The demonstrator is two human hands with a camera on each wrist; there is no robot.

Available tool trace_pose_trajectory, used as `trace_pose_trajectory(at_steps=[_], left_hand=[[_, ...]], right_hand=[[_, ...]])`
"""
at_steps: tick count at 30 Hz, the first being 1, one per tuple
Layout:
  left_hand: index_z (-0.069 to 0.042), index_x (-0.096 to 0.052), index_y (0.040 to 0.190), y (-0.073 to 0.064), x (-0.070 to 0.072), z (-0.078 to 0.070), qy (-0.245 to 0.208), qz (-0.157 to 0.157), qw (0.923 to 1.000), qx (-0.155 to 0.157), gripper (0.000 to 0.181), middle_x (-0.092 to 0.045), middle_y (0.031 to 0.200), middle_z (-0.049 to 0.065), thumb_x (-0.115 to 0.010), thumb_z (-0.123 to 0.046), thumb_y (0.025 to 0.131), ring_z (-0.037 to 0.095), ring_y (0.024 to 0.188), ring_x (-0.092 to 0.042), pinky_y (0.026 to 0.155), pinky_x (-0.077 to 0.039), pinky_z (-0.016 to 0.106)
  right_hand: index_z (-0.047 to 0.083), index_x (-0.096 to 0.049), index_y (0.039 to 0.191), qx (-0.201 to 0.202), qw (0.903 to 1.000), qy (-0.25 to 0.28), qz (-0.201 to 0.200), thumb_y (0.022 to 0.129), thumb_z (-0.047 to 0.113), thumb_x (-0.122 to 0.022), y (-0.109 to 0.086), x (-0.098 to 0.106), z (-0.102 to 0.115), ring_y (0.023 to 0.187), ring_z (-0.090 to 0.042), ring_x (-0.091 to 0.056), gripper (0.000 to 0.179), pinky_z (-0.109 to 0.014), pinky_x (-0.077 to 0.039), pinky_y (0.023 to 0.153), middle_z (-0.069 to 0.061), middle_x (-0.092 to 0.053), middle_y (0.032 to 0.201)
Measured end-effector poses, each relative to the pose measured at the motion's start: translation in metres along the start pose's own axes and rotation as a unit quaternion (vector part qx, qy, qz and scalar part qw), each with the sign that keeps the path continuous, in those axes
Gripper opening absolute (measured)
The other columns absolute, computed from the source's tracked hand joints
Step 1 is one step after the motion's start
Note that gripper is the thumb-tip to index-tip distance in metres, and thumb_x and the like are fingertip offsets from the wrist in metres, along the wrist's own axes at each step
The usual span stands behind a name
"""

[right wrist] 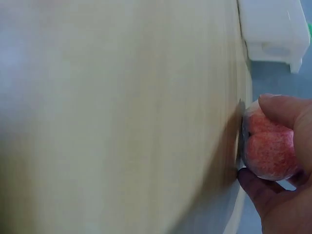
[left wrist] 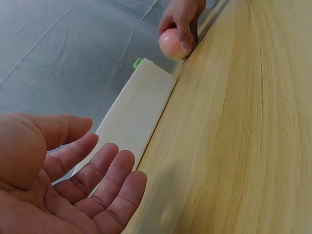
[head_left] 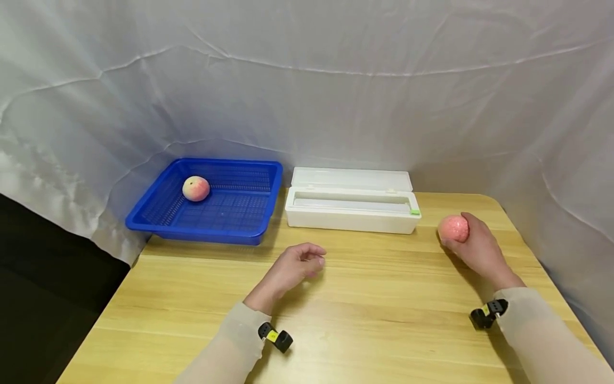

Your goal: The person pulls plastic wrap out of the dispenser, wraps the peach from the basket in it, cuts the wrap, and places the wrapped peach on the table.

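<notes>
My right hand [head_left: 479, 248] grips a pink peach [head_left: 453, 228] near the right end of the table, thumb on one side and fingers round the other. In the right wrist view the peach [right wrist: 270, 146] shows a red, speckled skin with a crease. My left hand [head_left: 295, 266] hovers over the middle of the table, fingers loosely bent, holding nothing. The left wrist view shows its palm [left wrist: 58, 195] turned up beside the white box. Another peach [head_left: 195, 189], pale yellow and pink, lies in the blue basket [head_left: 211, 233] at the back left.
A long white box [head_left: 352, 220] with its lid [head_left: 352, 179] raised stands at the back middle, a green piece [head_left: 414, 212] at its right end. White curtain [head_left: 307, 106] hangs behind and beside the wooden table [head_left: 374, 320]. Black cameras [head_left: 275, 337] are strapped at both wrists.
</notes>
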State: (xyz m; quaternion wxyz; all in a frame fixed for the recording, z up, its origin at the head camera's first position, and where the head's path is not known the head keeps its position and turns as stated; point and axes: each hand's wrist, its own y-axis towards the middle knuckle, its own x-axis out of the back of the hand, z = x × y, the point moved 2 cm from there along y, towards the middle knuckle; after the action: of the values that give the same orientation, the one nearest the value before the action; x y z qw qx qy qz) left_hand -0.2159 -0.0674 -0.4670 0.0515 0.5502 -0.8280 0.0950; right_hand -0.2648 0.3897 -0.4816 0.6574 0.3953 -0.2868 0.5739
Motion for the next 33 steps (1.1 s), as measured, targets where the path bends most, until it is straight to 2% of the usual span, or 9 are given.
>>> trace_pose_trajectory(at_steps=[6,9,15,20,23,26,28,30,33], left_hand=[[0.002,-0.066,0.131,-0.002,0.003,0.001,-0.002,-0.003,1.0,0.001,0.033,-0.071,0.113,0.012,-0.067,-0.016,0.103,0.026,0.102,-0.069,0.093,-0.061,0.045],[0.002,-0.066,0.131,-0.003,0.004,0.001,0.001,-0.005,1.0,-0.003,0.033,-0.071,0.113,0.014,-0.067,-0.016,0.103,0.022,0.1,-0.069,0.092,-0.062,0.045],[0.002,-0.067,0.13,-0.003,0.007,0.0,0.005,-0.009,0.9999,-0.005,0.032,-0.071,0.116,0.019,-0.067,-0.015,0.103,0.018,0.098,-0.068,0.09,-0.062,0.042],[0.002,-0.067,0.13,-0.002,0.01,-0.003,0.015,-0.014,0.9997,-0.013,0.031,-0.071,0.119,0.022,-0.066,-0.014,0.103,0.029,0.103,-0.069,0.091,-0.062,0.045],[-0.001,-0.07,0.126,-0.001,0.014,-0.007,0.058,-0.034,0.9973,-0.03,0.026,-0.073,0.114,0.017,-0.067,-0.014,0.103,0.03,0.104,-0.069,0.09,-0.061,0.044],[-0.005,-0.072,0.122,0.001,0.02,-0.013,0.115,-0.062,0.9905,-0.043,0.022,-0.074,0.109,0.008,-0.067,-0.015,0.103,0.024,0.101,-0.067,0.088,-0.059,0.041],[-0.008,-0.073,0.12,0.004,0.023,-0.017,0.155,-0.086,0.9831,-0.046,0.02,-0.075,0.108,0.003,-0.068,-0.016,0.103,0.02,0.101,-0.066,0.089,-0.057,0.038],[-0.008,-0.074,0.119,0.008,0.025,-0.022,0.188,-0.108,0.9748,-0.053,0.019,-0.075,0.108,0.003,-0.068,-0.017,0.103,0.021,0.101,-0.068,0.09,-0.058,0.04],[-0.01,-0.076,0.116,0.015,0.029,-0.031,0.272,-0.144,0.9482,-0.077,0.017,-0.076,0.111,0.004,-0.07,-0.018,0.102,0.024,0.106,-0.07,0.092,-0.058,0.042]], right_hand=[[-0.015,-0.016,0.159,-0.017,0.9998,0.006,0.012,0.087,0.022,-0.086,0.003,0.003,-0.002,0.128,-0.066,-0.04,0.107,-0.081,-0.035,0.103,-0.049,-0.035,0.145],[-0.015,-0.007,0.16,-0.027,0.9995,0.008,0.016,0.084,0.024,-0.089,0.003,0.004,0.0,0.129,-0.069,-0.038,0.118,-0.083,-0.033,0.103,-0.053,-0.03,0.146],[-0.013,-0.003,0.161,-0.041,0.9988,0.014,0.021,0.087,0.029,-0.087,0.002,0.005,0.006,0.131,-0.069,-0.036,0.12,-0.083,-0.034,0.103,-0.053,-0.027,0.148],[-0.011,-0.006,0.162,-0.054,0.9985,-0.004,-0.001,0.09,0.032,-0.084,-0.006,0.009,0.012,0.134,-0.07,-0.03,0.115,-0.085,-0.034,0.1,-0.051,-0.023,0.152],[-0.011,-0.013,0.162,-0.036,0.9988,-0.025,-0.022,0.092,0.031,-0.081,-0.01,0.011,0.018,0.135,-0.069,-0.026,0.107,-0.085,-0.033,0.099,-0.048,-0.023,0.154],[-0.012,-0.018,0.16,-0.01,0.9986,-0.036,-0.039,0.094,0.029,-0.077,-0.011,0.012,0.026,0.137,-0.067,-0.024,0.097,-0.084,-0.032,0.101,-0.046,-0.024,0.154],[-0.013,-0.023,0.157,0.01,0.9978,-0.042,-0.051,0.095,0.026,-0.074,-0.009,0.012,0.031,0.137,-0.066,-0.025,0.09,-0.082,-0.033,0.102,-0.044,-0.027,0.154],[-0.014,-0.028,0.154,0.029,0.9966,-0.042,-0.065,0.095,0.022,-0.07,-0.007,0.012,0.039,0.136,-0.065,-0.027,0.081,-0.08,-0.033,0.104,-0.043,-0.031,0.151],[-0.015,-0.036,0.148,0.062,0.9939,-0.035,-0.084,0.093,0.016,-0.069,-0.002,0.011,0.054,0.134,-0.063,-0.032,0.071,-0.076,-0.029,0.109,-0.041,-0.046,0.138]])
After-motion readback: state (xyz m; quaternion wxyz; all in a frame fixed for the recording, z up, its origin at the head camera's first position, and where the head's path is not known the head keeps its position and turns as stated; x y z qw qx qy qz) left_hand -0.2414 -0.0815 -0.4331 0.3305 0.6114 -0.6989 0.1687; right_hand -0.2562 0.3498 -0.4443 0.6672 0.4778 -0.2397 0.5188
